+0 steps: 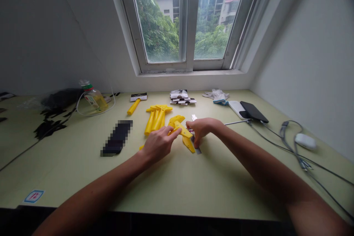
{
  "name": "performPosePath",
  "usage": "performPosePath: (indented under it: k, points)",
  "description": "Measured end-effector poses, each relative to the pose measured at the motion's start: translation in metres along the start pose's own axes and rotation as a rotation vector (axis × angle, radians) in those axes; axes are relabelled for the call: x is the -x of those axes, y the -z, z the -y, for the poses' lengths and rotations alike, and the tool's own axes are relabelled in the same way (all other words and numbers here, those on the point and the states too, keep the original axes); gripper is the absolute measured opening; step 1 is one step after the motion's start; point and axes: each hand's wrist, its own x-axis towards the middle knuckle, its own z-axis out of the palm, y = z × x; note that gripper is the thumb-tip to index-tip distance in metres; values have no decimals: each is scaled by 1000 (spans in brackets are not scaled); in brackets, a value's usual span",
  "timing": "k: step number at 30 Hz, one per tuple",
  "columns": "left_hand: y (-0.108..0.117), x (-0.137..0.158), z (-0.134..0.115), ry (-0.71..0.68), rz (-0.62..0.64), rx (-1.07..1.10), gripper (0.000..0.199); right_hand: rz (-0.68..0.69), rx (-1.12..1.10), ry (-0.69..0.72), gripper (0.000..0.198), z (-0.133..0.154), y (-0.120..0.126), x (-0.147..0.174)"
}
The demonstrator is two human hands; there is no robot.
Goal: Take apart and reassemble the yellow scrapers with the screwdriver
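Note:
My left hand (159, 143) is closed on a yellow plastic scraper handle (184, 132), its thumb and fingers pressing the wide end. Right beside it, my right hand (204, 129) is bent down with its fingers pinched round a thin metal blade (198, 151), whose lower end shows below the fingertips. A small pale piece (194, 117) shows just beyond the right knuckles. Behind my left hand, several yellow handles (157, 118) lie side by side. Further back lies a yellow scraper (134, 106) with a black-and-white head.
Several black-and-white packets (181, 97) are stacked near the window, beside a white glove (217, 94). A metal rod (237, 121), phones (254, 111), cables (293, 149) and a white case (305, 141) lie right. A dark blurred object (118, 138) and a bottle (95, 101) are left.

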Motion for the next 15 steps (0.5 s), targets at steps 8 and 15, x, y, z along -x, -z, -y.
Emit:
performPosePath:
  k: [8,15]
  points:
    - [-1,1,0,13,9,6,38,90,49,7,77,9,14,-1]
    - [0,0,1,24,26,4,37,174,-54,48,59,-1,20,-6]
